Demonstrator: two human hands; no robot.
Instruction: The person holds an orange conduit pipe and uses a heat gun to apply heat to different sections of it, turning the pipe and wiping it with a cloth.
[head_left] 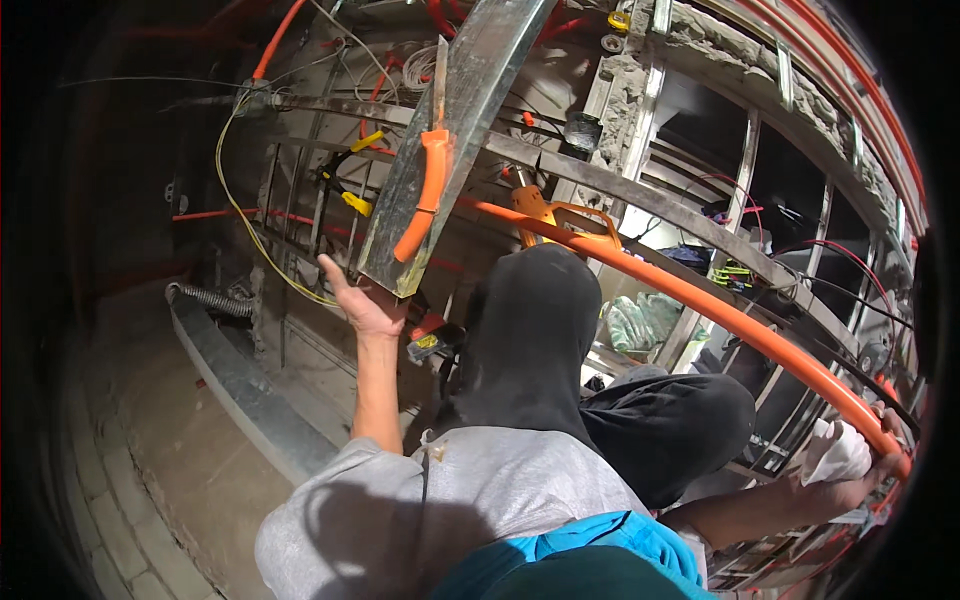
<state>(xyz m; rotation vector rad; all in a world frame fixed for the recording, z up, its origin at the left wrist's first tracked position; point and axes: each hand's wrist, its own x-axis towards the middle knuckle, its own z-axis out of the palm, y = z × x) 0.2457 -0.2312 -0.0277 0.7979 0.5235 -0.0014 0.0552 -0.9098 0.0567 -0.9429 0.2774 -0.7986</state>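
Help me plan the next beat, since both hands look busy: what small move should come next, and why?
Probably steady the metal channel first. The left hand props only its lower end, an orange-handled saw lies loose on it, and the right hand grips the orange conduit far off to the side.

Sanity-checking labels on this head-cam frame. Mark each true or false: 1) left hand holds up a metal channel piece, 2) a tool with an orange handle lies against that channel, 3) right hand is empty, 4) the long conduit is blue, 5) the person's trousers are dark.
1) True. The left hand supports the lower end of the metal channel.
2) True. The orange-handled tool lies along the channel.
3) False. The right hand grips the orange conduit, with a white cloth at the hand.
4) False. The conduit is orange.
5) True. The trousers are black.
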